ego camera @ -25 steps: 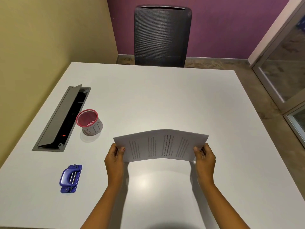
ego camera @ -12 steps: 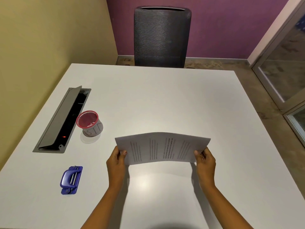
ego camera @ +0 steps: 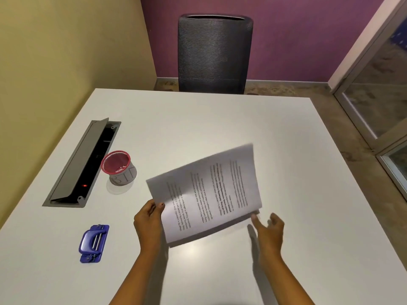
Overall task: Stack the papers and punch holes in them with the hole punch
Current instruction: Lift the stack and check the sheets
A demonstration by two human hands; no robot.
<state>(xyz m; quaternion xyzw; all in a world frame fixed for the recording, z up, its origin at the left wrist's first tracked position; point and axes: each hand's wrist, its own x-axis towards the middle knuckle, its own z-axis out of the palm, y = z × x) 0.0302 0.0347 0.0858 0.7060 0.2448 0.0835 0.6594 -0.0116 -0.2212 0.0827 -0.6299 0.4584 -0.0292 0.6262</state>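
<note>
The papers [ego camera: 207,194] are hanging tilted above the white surface [ego camera: 198,128], printed side up, their right end swinging higher and farther away than it was half a second ago, when they were arching level between both hands. The left hand [ego camera: 149,223] is pinching their near-left edge, thumb on top, and is now carrying the stack alone. The right hand [ego camera: 267,227] is released, fingers spread and blurred just below the papers' near-right corner, touching nothing that I can make out. That handover is probably freeing one hand for squaring the edges or fetching the tool. The blue hole punch [ego camera: 94,243] is lying untouched well to the left, near the surface's front edge. Beyond it a red mesh cup [ego camera: 117,167] is standing beside an open cable tray [ego camera: 81,164]. A dark chair [ego camera: 213,53] is waiting at the far side.
</note>
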